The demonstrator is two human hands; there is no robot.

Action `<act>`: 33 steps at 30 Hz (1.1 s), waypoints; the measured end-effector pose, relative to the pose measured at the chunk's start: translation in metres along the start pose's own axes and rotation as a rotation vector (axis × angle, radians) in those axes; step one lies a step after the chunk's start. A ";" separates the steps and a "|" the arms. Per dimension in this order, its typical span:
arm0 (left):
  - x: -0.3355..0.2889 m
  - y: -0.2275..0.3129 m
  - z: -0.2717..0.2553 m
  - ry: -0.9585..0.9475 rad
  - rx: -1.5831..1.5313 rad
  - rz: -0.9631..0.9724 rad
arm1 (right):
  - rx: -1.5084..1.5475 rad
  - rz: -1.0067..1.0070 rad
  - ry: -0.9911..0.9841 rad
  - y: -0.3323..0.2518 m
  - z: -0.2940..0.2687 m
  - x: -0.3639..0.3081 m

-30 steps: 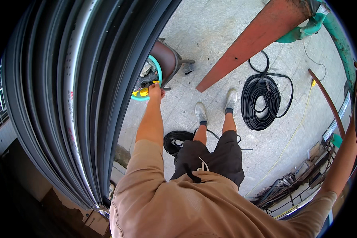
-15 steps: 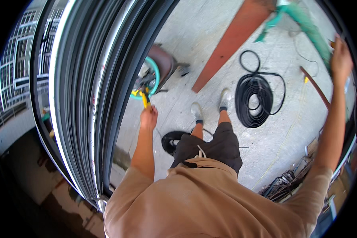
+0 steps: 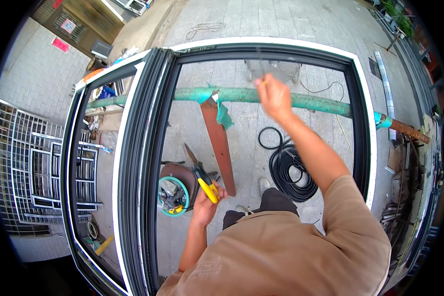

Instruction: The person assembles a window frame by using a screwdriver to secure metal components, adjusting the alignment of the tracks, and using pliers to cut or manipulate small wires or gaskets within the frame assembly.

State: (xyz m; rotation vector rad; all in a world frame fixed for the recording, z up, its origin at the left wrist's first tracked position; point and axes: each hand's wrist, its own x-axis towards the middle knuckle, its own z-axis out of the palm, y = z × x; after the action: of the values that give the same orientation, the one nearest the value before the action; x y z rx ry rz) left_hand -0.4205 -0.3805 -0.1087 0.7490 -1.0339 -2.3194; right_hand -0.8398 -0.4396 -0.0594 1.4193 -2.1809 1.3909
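Note:
In my left hand (image 3: 207, 204), low and left of centre, are yellow-handled shears (image 3: 208, 190) with a dark middle and a pointed blade aimed up and away. My right hand (image 3: 275, 98) is raised with bent, closed fingers near the far bar of a large black-and-white window frame (image 3: 365, 128). A small yellowish bit shows at its fingertips, too blurred to name. The frame stands around both my arms. Beyond it, a green-wrapped pole (image 3: 320, 104) runs across, passing behind my right hand.
A reddish-brown beam (image 3: 217, 143) slopes down from the pole. On the ground lies a coil of black rubber strip (image 3: 293, 172). A teal-rimmed bucket (image 3: 186, 197) of scraps rests by a brown seat (image 3: 182, 172). Metal grilles (image 3: 22, 172) lean at the left.
My view has swung, bringing more of the window frame into sight. My right hand has moved from the far right edge toward the upper middle. The shears in my left hand now show their blade.

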 end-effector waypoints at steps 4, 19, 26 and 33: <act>0.031 0.059 0.043 0.063 0.248 0.131 | 0.230 -0.113 -0.320 -0.069 0.018 -0.046; 0.125 0.074 0.066 -0.142 0.053 -0.044 | 0.326 -0.059 -0.674 -0.093 -0.016 -0.105; 0.162 0.103 0.074 -0.042 0.171 -0.065 | 0.421 0.180 -0.607 -0.095 -0.008 -0.099; 0.210 0.105 0.052 0.072 0.725 0.167 | 0.429 0.111 -0.436 -0.102 -0.005 -0.057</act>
State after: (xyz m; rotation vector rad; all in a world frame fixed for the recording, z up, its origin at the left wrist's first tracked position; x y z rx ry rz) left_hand -0.5856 -0.5475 -0.0564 0.9457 -1.8517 -1.7413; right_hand -0.7310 -0.4108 -0.0289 1.9317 -2.3324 1.8164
